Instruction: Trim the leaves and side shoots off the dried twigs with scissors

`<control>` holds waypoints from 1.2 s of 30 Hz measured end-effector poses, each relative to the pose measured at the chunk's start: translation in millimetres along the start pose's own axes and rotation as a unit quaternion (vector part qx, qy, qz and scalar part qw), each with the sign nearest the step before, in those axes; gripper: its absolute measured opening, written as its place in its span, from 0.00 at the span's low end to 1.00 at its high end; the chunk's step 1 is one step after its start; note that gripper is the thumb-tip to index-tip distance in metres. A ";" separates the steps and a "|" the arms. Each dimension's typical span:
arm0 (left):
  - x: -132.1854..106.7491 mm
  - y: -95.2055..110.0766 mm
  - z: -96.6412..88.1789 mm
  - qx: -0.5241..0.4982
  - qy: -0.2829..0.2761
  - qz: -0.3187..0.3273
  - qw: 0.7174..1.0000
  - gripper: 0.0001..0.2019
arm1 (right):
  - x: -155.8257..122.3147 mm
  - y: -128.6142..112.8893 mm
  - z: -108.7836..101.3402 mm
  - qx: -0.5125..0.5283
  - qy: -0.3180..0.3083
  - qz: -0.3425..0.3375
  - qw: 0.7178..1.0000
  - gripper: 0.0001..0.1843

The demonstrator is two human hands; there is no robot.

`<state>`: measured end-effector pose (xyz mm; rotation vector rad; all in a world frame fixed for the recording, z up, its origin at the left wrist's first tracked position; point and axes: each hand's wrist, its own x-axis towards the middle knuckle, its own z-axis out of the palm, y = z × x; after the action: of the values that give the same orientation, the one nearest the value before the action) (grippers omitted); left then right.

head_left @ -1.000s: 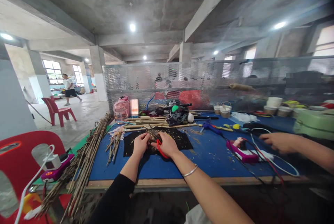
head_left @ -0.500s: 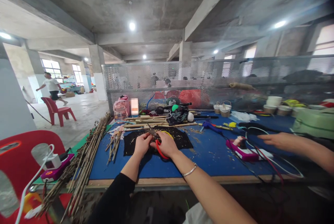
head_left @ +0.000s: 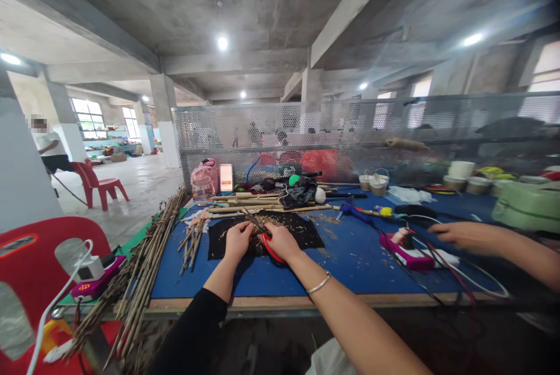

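Note:
My right hand is closed round the red handles of a pair of scissors, whose blades point up and to the left. Close to the blades, my left hand has its fingers pinched together; what lies between them is too small to make out. Both hands are over a black cloth strewn with small pale clippings. Short cut twigs lie left of the cloth, and a bundle of long dry stems rests along the table's left end.
Bamboo sticks, a white ball and a phone are behind the cloth. To the right are a blue glue gun, a purple power strip with cables, and a co-worker's hand. A red chair stands left.
The scissor handles have come together, and the yellow part seen beside my right hand no longer shows. My hands stay nearly in place. A person in the background has moved left.

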<state>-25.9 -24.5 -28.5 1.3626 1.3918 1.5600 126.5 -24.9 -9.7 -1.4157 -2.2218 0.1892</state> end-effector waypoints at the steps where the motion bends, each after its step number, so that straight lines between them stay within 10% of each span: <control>1: 0.3 -0.2 0.6 -0.003 0.002 -0.002 1.000 0.17 | 0.5 0.2 0.7 -0.001 -0.001 0.003 1.000 0.17; 14: 0.1 2.1 4.3 -0.110 -0.017 -0.045 0.993 0.19 | 0.8 0.8 2.6 0.031 0.050 -0.039 0.997 0.30; 36: -4.0 6.5 6.5 -0.086 0.003 -0.035 0.996 0.13 | -1.7 -5.1 -1.3 0.041 0.060 -0.019 0.997 0.25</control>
<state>-17.5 -27.9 -24.1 1.1953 1.2636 1.5994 123.5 -28.8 -7.3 -1.3067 -2.1164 0.1744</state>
